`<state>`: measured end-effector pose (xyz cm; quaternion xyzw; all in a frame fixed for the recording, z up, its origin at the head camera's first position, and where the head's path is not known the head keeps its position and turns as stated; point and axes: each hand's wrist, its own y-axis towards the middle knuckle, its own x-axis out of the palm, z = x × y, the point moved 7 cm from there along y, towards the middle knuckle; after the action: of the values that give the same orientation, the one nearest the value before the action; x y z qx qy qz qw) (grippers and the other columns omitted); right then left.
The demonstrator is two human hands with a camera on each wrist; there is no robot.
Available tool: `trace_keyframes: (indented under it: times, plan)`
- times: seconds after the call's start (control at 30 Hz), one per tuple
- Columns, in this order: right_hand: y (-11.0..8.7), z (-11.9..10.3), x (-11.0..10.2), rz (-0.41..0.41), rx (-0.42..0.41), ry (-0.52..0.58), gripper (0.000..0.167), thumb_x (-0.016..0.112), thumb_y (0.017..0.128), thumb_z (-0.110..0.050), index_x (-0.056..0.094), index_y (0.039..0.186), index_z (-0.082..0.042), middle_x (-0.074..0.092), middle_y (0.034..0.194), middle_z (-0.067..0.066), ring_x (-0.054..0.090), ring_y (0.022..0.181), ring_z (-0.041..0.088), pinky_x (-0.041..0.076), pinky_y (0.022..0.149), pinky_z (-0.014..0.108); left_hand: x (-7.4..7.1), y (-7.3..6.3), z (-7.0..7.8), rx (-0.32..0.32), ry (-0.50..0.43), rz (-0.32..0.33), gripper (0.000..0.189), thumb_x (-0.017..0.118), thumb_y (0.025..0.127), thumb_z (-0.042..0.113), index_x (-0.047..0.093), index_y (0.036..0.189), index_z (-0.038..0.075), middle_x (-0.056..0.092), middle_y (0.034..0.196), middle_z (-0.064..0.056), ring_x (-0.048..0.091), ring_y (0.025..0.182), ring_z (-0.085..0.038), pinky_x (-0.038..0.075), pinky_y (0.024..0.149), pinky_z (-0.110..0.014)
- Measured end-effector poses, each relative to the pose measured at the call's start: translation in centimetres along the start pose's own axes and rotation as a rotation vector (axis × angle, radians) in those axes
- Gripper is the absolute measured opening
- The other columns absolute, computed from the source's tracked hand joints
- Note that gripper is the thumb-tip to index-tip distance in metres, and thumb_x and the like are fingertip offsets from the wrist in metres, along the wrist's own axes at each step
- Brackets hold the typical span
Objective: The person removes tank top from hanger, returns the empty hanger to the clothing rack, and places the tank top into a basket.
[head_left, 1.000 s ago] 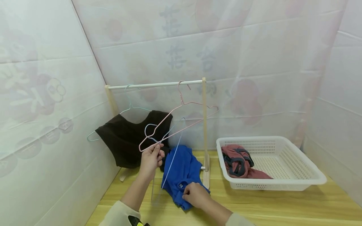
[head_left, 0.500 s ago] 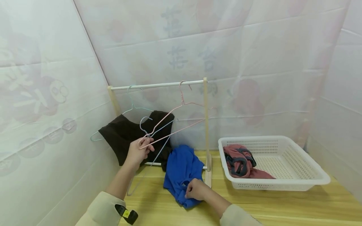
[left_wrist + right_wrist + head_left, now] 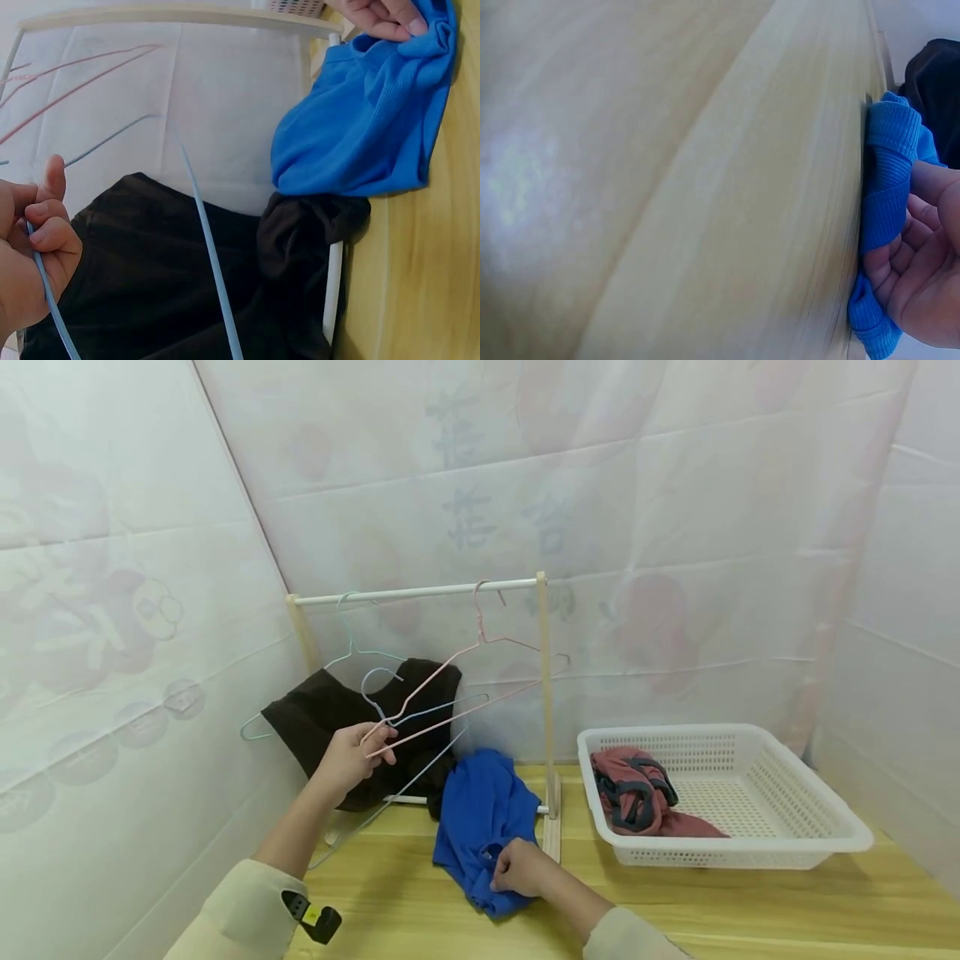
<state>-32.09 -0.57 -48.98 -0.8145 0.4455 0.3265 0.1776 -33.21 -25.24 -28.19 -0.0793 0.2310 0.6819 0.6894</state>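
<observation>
My left hand (image 3: 351, 762) grips a light blue wire hanger (image 3: 214, 264) near its neck; the hook rises above the fingers and the long bottom wire slants down toward the table. A pink wire hanger (image 3: 442, 670), hooked on the rack's rail, passes in front of that hand in the head view. Low over the table, my right hand (image 3: 519, 868) pinches a bunched blue ribbed garment (image 3: 476, 806) by its neck opening. In the right wrist view its curled fingers hold the ribbed edge (image 3: 889, 184) close to the tabletop.
A small drying rack with a white rail (image 3: 420, 593) stands at the back. A dark garment (image 3: 315, 714) hangs from it on a mint hanger (image 3: 349, 635). To the right, a white plastic basket (image 3: 750, 843) holds a red and grey garment (image 3: 630, 781). Fabric walls enclose the wooden table (image 3: 675, 914).
My left hand has moved left and slightly up with the blue hanger, whose bottom wire has swung away from the blue garment. My right hand keeps its hold, shifting little.
</observation>
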Motion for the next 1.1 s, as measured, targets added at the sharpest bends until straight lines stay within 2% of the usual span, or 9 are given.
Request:
trace_keyframes:
  times: [0.17, 0.3, 0.4, 0.53, 0.67, 0.8, 0.9, 1.1]
  plan:
    - [0.2, 0.4, 0.2, -0.005, 0.021, 0.001, 0.017, 0.079, 0.081, -0.016, 0.07, 0.067, -0.015, 0.063, 0.066, -0.009, 0.055, 0.064, 0.009, 0.047, 0.06, 0.027, -1.5, 0.5, 1.5, 0.078, 0.092, 0.013, 0.031, 0.048, 0.105, 0.024, 0.064, 0.111, -0.003, 0.067, 0.07, -0.004, 0.043, 0.049, -0.007, 0.035, 0.043, -0.021]
    - [0.2, 0.7, 0.2, -0.008, 0.037, 0.001, 0.018, 0.079, 0.081, -0.017, 0.07, 0.066, -0.017, 0.063, 0.066, -0.009, 0.056, 0.065, 0.009, 0.048, 0.061, 0.028, -2.8, 1.4, 3.5, 0.127, 0.196, 0.022, 0.03, 0.046, 0.105, 0.021, 0.066, 0.109, -0.002, 0.068, 0.073, -0.008, 0.047, 0.054, -0.01, 0.038, 0.045, -0.023]
    - [0.2, 0.7, 0.2, -0.006, 0.038, 0.0, 0.018, 0.08, 0.081, -0.017, 0.07, 0.066, -0.017, 0.064, 0.066, -0.009, 0.056, 0.066, 0.009, 0.048, 0.062, 0.028, -3.7, 2.1, 5.2, 0.169, 0.311, 0.049, 0.031, 0.046, 0.105, 0.021, 0.068, 0.107, 0.0, 0.068, 0.077, -0.01, 0.052, 0.064, -0.016, 0.042, 0.052, -0.024]
    - [0.2, 0.5, 0.2, -0.003, 0.04, 0.005, 0.017, 0.08, 0.08, -0.017, 0.071, 0.067, -0.016, 0.064, 0.066, -0.009, 0.057, 0.066, 0.009, 0.049, 0.062, 0.028, -4.4, 2.8, 7.6, 0.233, 0.482, 0.102, 0.033, 0.046, 0.105, 0.024, 0.069, 0.094, 0.003, 0.064, 0.079, -0.012, 0.051, 0.066, -0.02, 0.043, 0.059, -0.03]
    - [0.1, 0.5, 0.2, -0.006, 0.049, 0.021, 0.016, 0.08, 0.081, -0.016, 0.071, 0.067, -0.015, 0.065, 0.067, -0.008, 0.057, 0.065, 0.01, 0.048, 0.061, 0.028, -4.2, 3.5, 9.8, 0.293, 0.569, 0.145, 0.037, 0.048, 0.104, 0.026, 0.066, 0.084, 0.001, 0.059, 0.075, -0.012, 0.046, 0.064, -0.02, 0.041, 0.06, -0.034]
    - [0.1, 0.4, 0.4, -0.008, 0.053, 0.027, 0.016, 0.079, 0.081, -0.016, 0.071, 0.067, -0.015, 0.064, 0.066, -0.008, 0.057, 0.065, 0.01, 0.047, 0.06, 0.028, -3.7, 4.1, 11.5, 0.345, 0.615, 0.194, 0.033, 0.051, 0.103, 0.024, 0.07, 0.087, 0.001, 0.063, 0.074, -0.009, 0.051, 0.066, -0.022, 0.042, 0.061, -0.034]
    - [0.2, 0.2, 0.5, -0.003, 0.053, 0.021, 0.016, 0.08, 0.08, -0.016, 0.071, 0.067, -0.015, 0.064, 0.066, -0.008, 0.056, 0.064, 0.01, 0.047, 0.06, 0.028, -3.2, 4.6, 12.7, 0.367, 0.64, 0.225, 0.029, 0.052, 0.102, 0.022, 0.072, 0.094, 0.003, 0.068, 0.078, -0.009, 0.057, 0.072, -0.023, 0.045, 0.064, -0.034]
    - [0.3, 0.1, 0.7, -0.009, 0.063, 0.021, 0.017, 0.08, 0.08, -0.016, 0.07, 0.066, -0.015, 0.063, 0.065, -0.008, 0.055, 0.063, 0.01, 0.046, 0.058, 0.027, -2.3, 5.7, 14.5, 0.338, 0.625, 0.243, 0.031, 0.048, 0.104, 0.022, 0.071, 0.108, 0.003, 0.071, 0.084, -0.012, 0.062, 0.079, -0.026, 0.048, 0.071, -0.037]
